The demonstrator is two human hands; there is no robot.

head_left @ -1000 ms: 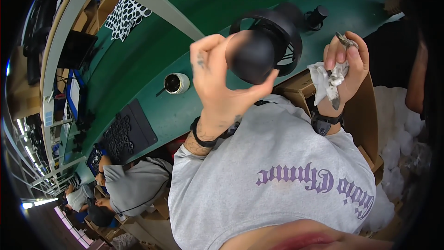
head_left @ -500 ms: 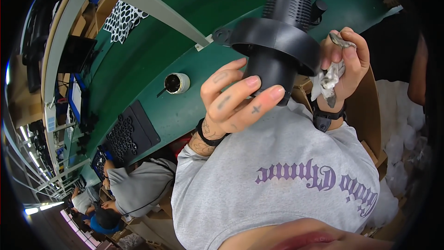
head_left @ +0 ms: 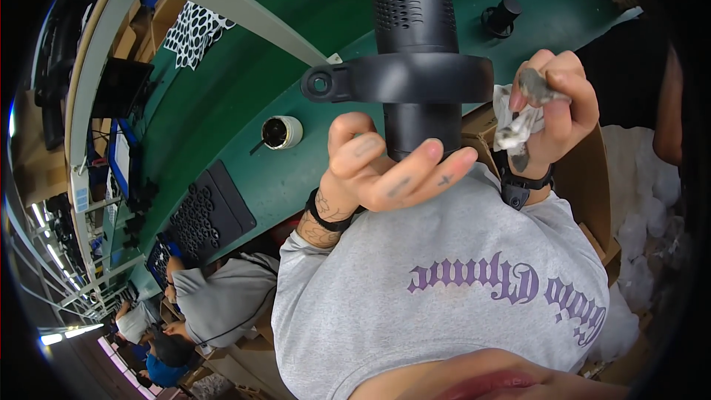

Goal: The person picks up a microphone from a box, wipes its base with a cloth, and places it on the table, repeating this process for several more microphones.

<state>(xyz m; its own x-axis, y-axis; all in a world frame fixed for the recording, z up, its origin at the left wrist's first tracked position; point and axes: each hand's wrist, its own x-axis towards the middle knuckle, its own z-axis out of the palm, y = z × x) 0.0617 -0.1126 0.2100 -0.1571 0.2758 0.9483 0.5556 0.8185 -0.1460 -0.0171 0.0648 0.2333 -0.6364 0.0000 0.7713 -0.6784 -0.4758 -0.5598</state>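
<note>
My left hand [head_left: 385,174] is closed around the lower end of a black plastic cylindrical housing [head_left: 416,30], held nearly upright over the bench. Slotted vents cover its upper part, and a wide ring collar with a small holed tab at the left sits round its middle. The housing's top runs out of the picture. To the right of the collar, apart from it, my right hand [head_left: 566,107] pinches a crumpled white rag [head_left: 515,120] with grey stains. A dark grey smudged bit of it shows at the fingertips.
On the green bench [head_left: 333,130] stand an open white pot of dark stuff [head_left: 283,133] with a stick in it, and a small black part [head_left: 502,16]. Black rings lie on a dark mat [head_left: 215,207] at left. A metal post [head_left: 244,7] crosses the bench. Co-workers sit at lower left.
The housing has turned and shifted left, and its tab now shows clearly at the left. My left hand has rotated with it. My right hand stays close by, still with the rag.
</note>
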